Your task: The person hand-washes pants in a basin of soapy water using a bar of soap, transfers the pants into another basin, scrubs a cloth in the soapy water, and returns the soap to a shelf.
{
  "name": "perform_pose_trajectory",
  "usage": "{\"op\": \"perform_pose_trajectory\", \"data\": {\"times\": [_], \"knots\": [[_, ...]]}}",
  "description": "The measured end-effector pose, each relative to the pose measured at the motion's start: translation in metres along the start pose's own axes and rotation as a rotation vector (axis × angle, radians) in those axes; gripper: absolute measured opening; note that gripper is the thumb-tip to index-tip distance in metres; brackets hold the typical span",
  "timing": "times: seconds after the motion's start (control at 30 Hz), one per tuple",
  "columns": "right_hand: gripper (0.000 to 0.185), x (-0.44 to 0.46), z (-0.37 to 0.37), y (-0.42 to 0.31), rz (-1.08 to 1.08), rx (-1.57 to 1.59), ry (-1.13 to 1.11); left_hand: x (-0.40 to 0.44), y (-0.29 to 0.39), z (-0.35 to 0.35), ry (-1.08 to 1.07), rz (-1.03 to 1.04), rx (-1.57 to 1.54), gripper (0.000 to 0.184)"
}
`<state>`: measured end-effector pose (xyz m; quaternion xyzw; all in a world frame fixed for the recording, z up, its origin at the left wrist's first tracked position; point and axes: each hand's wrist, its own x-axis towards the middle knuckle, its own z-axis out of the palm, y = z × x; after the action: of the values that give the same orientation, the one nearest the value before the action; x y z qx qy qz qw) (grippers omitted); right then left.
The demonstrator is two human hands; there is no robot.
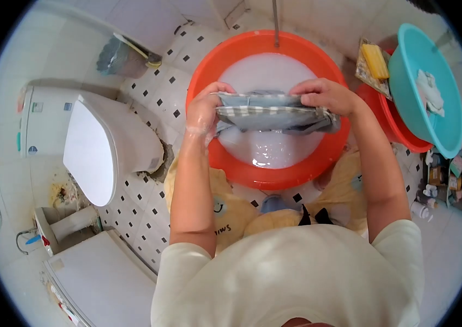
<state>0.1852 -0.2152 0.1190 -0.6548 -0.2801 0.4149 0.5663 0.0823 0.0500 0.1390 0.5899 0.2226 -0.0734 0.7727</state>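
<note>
A wet grey-blue garment with checked trim is stretched sideways above a large orange basin. My left hand, with suds on the wrist, is closed on the garment's left end. At the other end my right hand grips the upper edge between thumb and fingers. Cloudy, whitish water fills the basin beneath the cloth, with some foam near its front. The garment's lower folds hang close to the water; whether they touch it I cannot tell.
A turquoise basin holding a white cloth leans at the right, over a red basin. A yellow bar lies beside them. On the left are a toilet, a bin and a white appliance.
</note>
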Motion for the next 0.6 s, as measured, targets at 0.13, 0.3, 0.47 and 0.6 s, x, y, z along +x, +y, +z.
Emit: {"op": "perform_pose_trajectory", "data": {"times": [0.13, 0.3, 0.47, 0.6], "knots": [[0.037, -0.010, 0.015, -0.014, -0.028, -0.256, -0.259, 0.000, 0.003, 0.001, -0.066, -0.138, -0.182, 0.028], [0.033, 0.000, 0.010, 0.005, 0.165, -0.012, 0.025, 0.003, -0.007, -0.007, -0.403, -0.060, -0.447, 0.027], [0.026, -0.001, 0.035, -0.027, -0.159, 0.442, 0.168, 0.019, -0.027, 0.008, -0.242, -0.135, -0.561, 0.023], [0.024, 0.023, 0.097, -0.026, -0.450, -0.306, 0.140, 0.034, -0.051, 0.036, -0.107, -0.166, -0.625, 0.023]]}}
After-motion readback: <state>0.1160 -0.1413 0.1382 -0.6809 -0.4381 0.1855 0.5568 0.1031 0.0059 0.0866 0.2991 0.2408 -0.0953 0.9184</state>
